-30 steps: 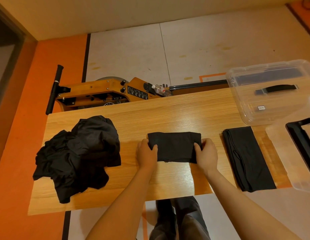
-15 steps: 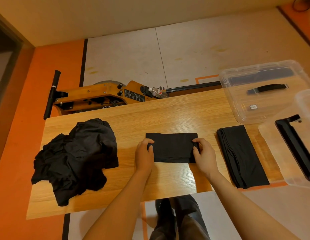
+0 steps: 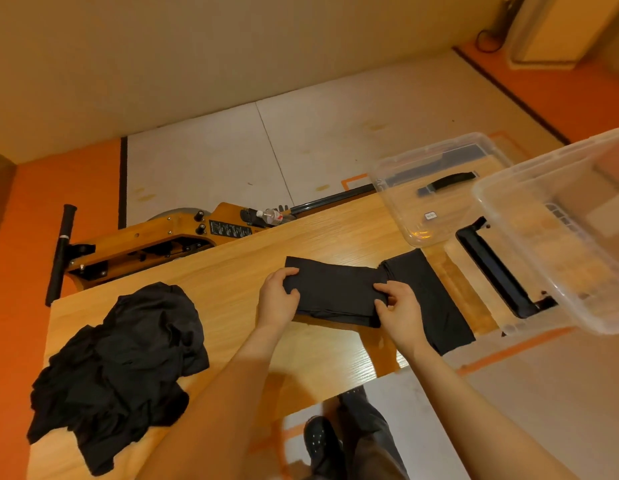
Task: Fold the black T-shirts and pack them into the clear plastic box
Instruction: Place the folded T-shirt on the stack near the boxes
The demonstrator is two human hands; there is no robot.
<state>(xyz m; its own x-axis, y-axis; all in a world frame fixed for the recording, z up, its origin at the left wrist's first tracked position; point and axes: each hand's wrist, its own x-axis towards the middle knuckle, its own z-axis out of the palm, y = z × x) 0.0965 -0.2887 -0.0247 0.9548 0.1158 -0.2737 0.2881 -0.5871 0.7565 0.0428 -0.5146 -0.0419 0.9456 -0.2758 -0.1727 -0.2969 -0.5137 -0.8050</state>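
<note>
Shirt (image 3: 335,292), folded to a small black rectangle, lay mid-table and looked partly lifted at its near edge, a shadow showing under it. Left hand (image 3: 278,299) pinched its left end, thumb on top and fingers curled under; right hand (image 3: 400,308) gripped the right end the same way, fingers wrapped round the edge. That right end touched or just overlapped a second folded shirt (image 3: 429,299) lying beside it on the right. Box (image 3: 557,216), clear plastic, sat at the right end of the table (image 3: 232,271) with nothing black visible inside; its lid (image 3: 432,188) lay upturned just behind. Pile (image 3: 117,358) of unfolded black shirts sat well apart at the left. Step, by my read: folding of this shirt done, carrying it off begun, either onto the second shirt or straight to the box. Next move likely needs both ends kept level so the folds hold, then a sideways carry rightward over the box rim and a flat set-down. Pile remains to fold.
</note>
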